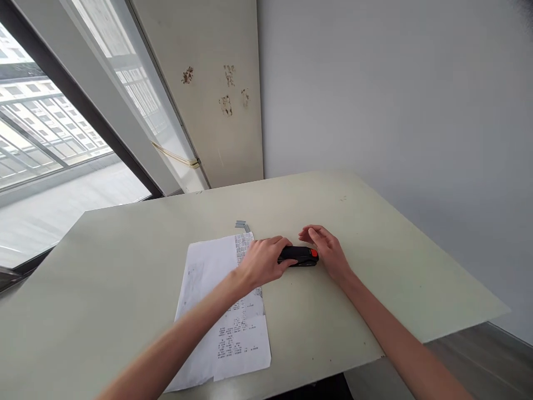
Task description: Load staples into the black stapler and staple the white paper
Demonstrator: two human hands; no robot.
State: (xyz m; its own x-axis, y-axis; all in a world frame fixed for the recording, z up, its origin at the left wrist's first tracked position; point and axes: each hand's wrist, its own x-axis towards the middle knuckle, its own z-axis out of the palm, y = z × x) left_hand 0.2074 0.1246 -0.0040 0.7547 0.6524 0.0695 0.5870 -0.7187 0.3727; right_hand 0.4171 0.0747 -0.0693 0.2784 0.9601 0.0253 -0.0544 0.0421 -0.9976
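Slim black stapler [298, 256], thin printed paper [225, 311]

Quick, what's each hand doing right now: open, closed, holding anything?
Left hand: closed over one end of the black stapler.
Right hand: open, holding nothing, beside the stapler's red end.

Both bare forearms are reaching forward and drawing in toward each other. The left hand [262, 261] is lying palm down, its fingers curling closed toward the right. The right hand [327, 253] is standing on its edge, palm facing left, with its fingers loosely spread and slightly bent.
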